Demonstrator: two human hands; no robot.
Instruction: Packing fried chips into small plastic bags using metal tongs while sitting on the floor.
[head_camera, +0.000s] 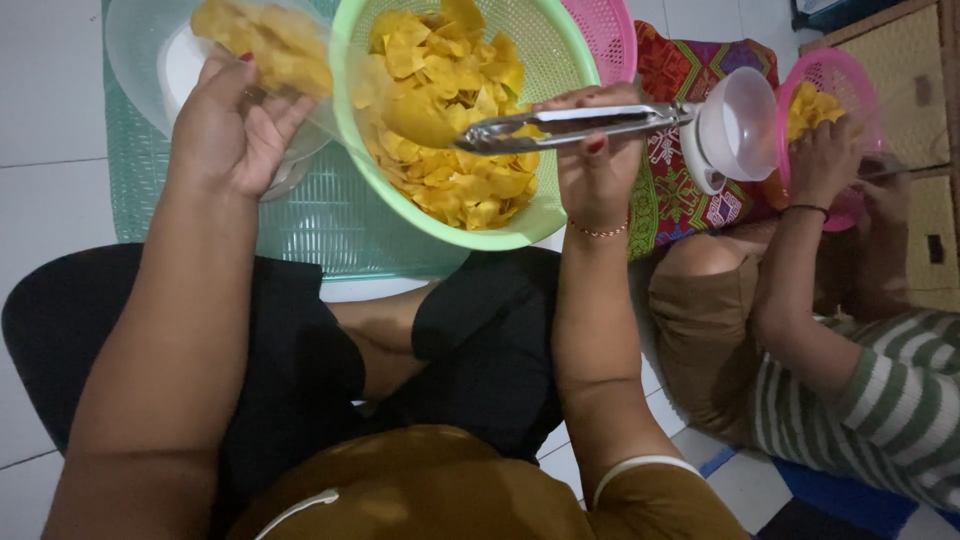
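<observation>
Clear bag (150, 60) cut off by the top edge, green basket (545, 215) rim too; neighbour's far hand blurry behind pink basket (850, 75).

The basket of chips (470, 150) sits between the bag (170, 60), left, and the funnel (735, 125), right.

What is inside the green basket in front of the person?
The green basket holds a heap of yellow chips. The right hand holds metal tongs over them. The basket's bottom is covered by the chips, so anything underneath cannot be seen.
</observation>
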